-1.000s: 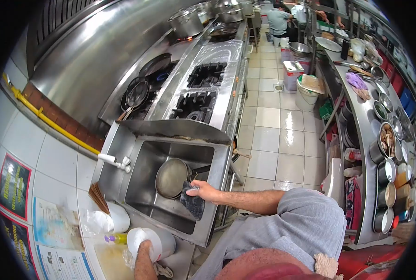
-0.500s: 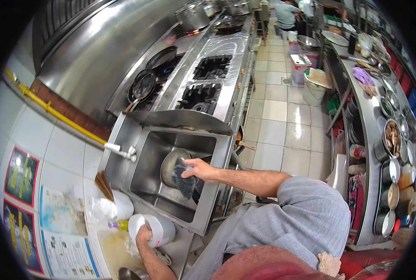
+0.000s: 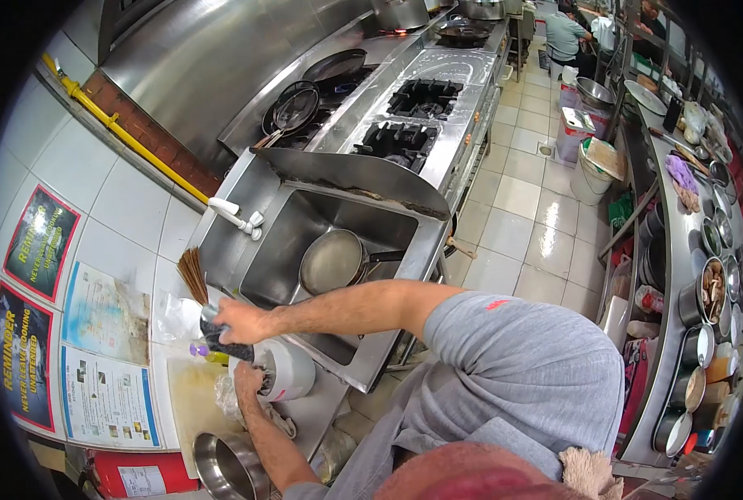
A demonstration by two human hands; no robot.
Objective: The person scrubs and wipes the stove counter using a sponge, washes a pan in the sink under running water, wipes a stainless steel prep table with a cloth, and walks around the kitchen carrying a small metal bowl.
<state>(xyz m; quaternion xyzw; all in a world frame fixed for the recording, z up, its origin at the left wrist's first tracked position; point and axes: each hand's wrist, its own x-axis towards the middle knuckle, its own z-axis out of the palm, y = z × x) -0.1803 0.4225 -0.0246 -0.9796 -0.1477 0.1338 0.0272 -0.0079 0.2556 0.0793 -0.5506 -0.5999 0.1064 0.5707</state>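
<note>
My right hand point(image 3: 242, 321) is closed around a dark scrubbing pad point(image 3: 215, 332), held above the back rim of a white tub point(image 3: 292, 372). My left hand point(image 3: 248, 380) reaches over the tub's near rim, and its fingertips are hidden inside. A small greyish thing shows by those fingers, too unclear to name. In the steel sink point(image 3: 284, 218) lies a frying pan point(image 3: 331, 260) with a dark handle pointing right. My right forearm passes in front of the sink's near part.
A tap point(image 3: 236, 218) stands at the sink's left edge. A straw brush point(image 3: 192, 275), a purple-capped bottle point(image 3: 213, 354) and a steel pot point(image 3: 230, 467) are around the tub. Beyond the sink is a stove point(image 3: 396, 146) with pans. A laden counter point(image 3: 663, 242) runs along the right.
My right hand has moved with the scrubbing pad from the frying pan in the sink to above the tub. My left hand has shifted toward the tub's near rim. The view has swung left.
</note>
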